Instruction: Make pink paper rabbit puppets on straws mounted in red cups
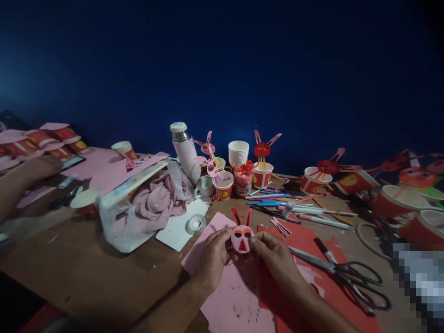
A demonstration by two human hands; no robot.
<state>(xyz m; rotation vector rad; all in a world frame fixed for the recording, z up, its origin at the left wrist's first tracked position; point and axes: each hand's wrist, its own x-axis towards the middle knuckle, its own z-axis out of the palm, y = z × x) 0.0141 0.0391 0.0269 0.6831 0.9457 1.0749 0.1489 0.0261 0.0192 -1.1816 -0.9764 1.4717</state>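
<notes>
The left forearm [176,300] and right forearm [317,305], both bare, slanted inward from below. The left hand [215,253] and right hand [275,253] faced each other, slightly apart, fingers bent, each closed in a light pinch.

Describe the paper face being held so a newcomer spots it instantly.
On the brown table, find the pink sheet beside the red sheet. Above it, the left hand and right hand hold a round pink paper face. Unlike the eared faces among the paper cups behind, it is hand-held, a red triangle under its black eyes.
</notes>
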